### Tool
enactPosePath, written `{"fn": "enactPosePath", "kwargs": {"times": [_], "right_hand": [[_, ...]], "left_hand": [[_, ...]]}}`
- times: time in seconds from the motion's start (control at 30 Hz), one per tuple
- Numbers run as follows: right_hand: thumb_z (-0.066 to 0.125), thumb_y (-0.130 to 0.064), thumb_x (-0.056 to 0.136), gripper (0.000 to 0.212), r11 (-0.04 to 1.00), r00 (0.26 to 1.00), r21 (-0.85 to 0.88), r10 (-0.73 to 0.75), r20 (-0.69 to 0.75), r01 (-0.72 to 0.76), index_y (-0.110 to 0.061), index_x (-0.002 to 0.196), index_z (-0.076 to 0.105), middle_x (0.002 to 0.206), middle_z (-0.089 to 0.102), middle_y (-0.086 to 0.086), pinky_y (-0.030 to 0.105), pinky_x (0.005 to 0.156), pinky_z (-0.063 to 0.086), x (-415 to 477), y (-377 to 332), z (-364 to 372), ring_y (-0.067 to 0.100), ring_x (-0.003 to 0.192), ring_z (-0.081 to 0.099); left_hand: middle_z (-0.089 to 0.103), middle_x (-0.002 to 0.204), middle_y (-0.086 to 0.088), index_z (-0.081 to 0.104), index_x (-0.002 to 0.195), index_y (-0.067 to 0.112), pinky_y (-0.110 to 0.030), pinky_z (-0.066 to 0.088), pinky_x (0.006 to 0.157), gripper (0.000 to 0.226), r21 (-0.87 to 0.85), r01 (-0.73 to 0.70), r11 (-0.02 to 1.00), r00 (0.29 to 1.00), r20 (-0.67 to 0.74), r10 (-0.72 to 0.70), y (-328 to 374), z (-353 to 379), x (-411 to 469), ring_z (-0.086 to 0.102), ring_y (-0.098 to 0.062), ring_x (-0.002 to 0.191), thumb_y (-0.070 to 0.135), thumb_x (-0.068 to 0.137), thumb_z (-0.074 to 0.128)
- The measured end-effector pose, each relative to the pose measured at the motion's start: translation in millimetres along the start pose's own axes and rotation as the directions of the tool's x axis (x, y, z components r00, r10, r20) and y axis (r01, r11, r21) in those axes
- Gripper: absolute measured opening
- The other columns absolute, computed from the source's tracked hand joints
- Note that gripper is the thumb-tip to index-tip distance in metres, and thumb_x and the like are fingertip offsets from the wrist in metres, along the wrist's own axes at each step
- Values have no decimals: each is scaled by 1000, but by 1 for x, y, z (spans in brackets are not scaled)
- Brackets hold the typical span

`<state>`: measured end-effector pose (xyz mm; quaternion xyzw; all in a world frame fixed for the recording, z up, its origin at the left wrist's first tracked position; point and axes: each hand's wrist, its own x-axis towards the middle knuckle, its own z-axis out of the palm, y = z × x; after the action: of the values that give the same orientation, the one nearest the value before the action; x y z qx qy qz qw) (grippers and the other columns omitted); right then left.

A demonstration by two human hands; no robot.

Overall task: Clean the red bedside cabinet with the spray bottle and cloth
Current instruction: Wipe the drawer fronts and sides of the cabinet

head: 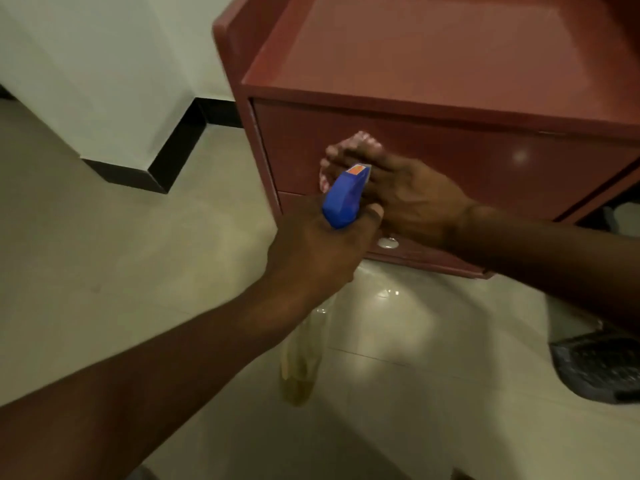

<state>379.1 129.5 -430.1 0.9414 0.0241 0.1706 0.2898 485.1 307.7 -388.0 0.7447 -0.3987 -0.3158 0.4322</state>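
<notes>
The red bedside cabinet [433, 81] stands on the tiled floor, its top and upper drawer front facing me. My right hand [408, 195] presses a pale pink-patterned cloth [362, 138] flat against the left part of the upper drawer front; most of the cloth is hidden under the fingers. My left hand [315, 251] grips the neck of a spray bottle, whose blue trigger head [344, 199] points at the drawer just in front of the right hand. The bottle's clear body with yellowish liquid [301, 358] hangs below my left hand.
A round silver knob [388, 242] shows on the lower drawer. A white wall with black skirting [173, 147] runs on the left. A dark grey textured object [599, 365] lies on the glossy floor tiles [104, 254] at the right.
</notes>
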Motion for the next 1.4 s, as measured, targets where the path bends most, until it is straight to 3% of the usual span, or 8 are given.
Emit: {"fn": "enactPosePath", "kwargs": {"times": [0.17,0.37,0.6,0.7,0.87,0.97,1.17,1.4], "right_hand": [[21,-17,116,50,980,998,-187,63,-19,-66,5,160,16,168,19,24,49,130,9,2,5,-9,36,157,15],[49,-13,105,49,996,986,-93,13,164,3,12,146,43,153,44,31,51,126,24,-23,-19,22,44,146,40],[49,0,97,29,992,976,125,-43,214,16,16,114,67,126,66,34,57,108,48,-34,-30,32,47,126,61],[59,0,95,29,994,978,93,-68,199,50,15,120,65,125,68,29,52,113,47,-55,-29,33,41,123,64],[40,-4,102,41,998,960,52,-50,277,37,9,135,60,147,55,25,47,119,36,-103,-15,20,37,135,57],[37,-3,105,42,999,972,28,11,236,-18,6,143,54,154,48,23,50,118,37,-134,2,-4,38,139,52],[38,-9,109,45,949,958,125,285,45,-288,-7,154,45,162,41,11,49,115,38,-112,20,-43,33,151,37],[44,-18,112,35,984,989,106,143,29,-145,-8,142,60,154,52,8,46,118,38,-63,-6,-1,31,147,43]], "left_hand": [[73,74,-16,70,87,12,-46,65,67,39,-8,30,1000,996,-84,-30,-10,-14,-4,68,-23,52,51,92,69],[74,74,-12,71,83,14,-54,62,71,40,72,21,997,998,-57,-17,-21,-10,-3,70,-33,61,53,91,66],[76,72,-10,71,87,17,-49,65,70,32,73,9,997,1000,-15,-8,-10,5,1,69,-20,49,48,94,69],[76,75,-15,70,89,17,-45,65,68,30,59,4,998,1000,22,-5,-10,8,0,66,-16,46,46,96,68],[76,75,-13,69,90,14,-34,61,63,31,73,1,997,998,58,-6,-14,13,2,63,-11,45,45,95,68],[74,71,-8,67,84,17,-22,55,56,33,133,3,991,995,103,-17,-16,18,1,61,-6,45,48,95,68],[67,60,-2,66,81,12,-24,53,55,40,120,62,991,989,128,-78,-20,33,0,61,-9,44,51,92,70],[77,74,-8,71,91,14,-35,60,62,32,58,12,998,992,126,-20,-7,40,1,63,-12,44,45,96,67]]}}
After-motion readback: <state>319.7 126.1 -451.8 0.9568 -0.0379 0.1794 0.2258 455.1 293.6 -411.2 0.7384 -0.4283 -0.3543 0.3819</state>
